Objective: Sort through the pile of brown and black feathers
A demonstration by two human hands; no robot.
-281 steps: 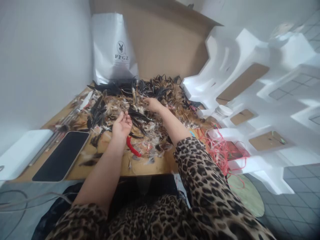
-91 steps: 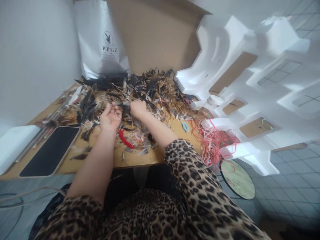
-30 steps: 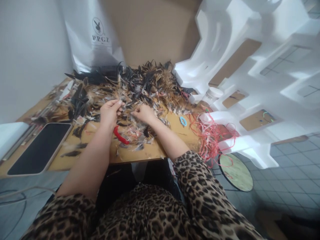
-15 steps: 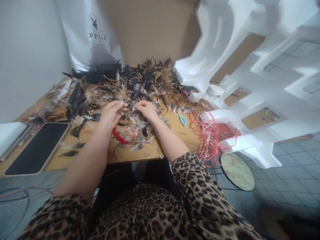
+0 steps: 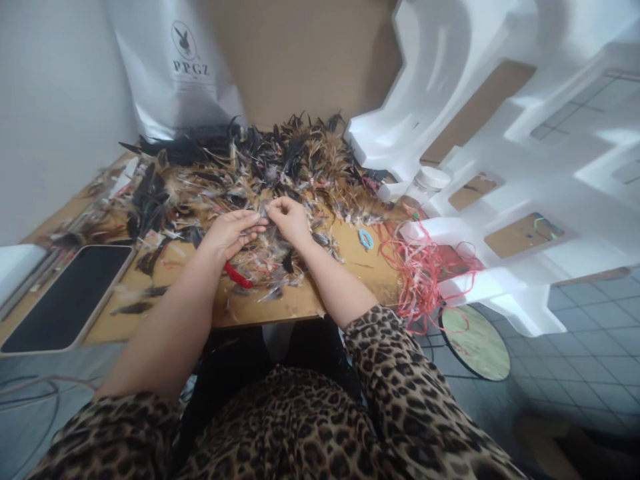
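A heap of black, brown and pale feathers (image 5: 260, 167) covers the back of a small wooden table (image 5: 280, 307). My left hand (image 5: 231, 230) and my right hand (image 5: 290, 219) meet at the heap's near edge, fingertips pinched together on small pale feathers (image 5: 265, 215). Just under my left wrist lies a red-handled tool (image 5: 238, 275) among feather scraps.
A dark phone (image 5: 65, 297) lies at the table's left. A silver bag (image 5: 180, 67) and cardboard stand behind. White foam packing (image 5: 500, 167) crowds the right, with a white-lidded jar (image 5: 425, 183), a blue ring (image 5: 366, 239) and tangled red string (image 5: 425, 273). A round green disc (image 5: 475, 341) lies on the tiled floor.
My hands have come together from apart in the heap; the fingertips now touch and pinch feathers at its near edge. The view has shifted slightly.
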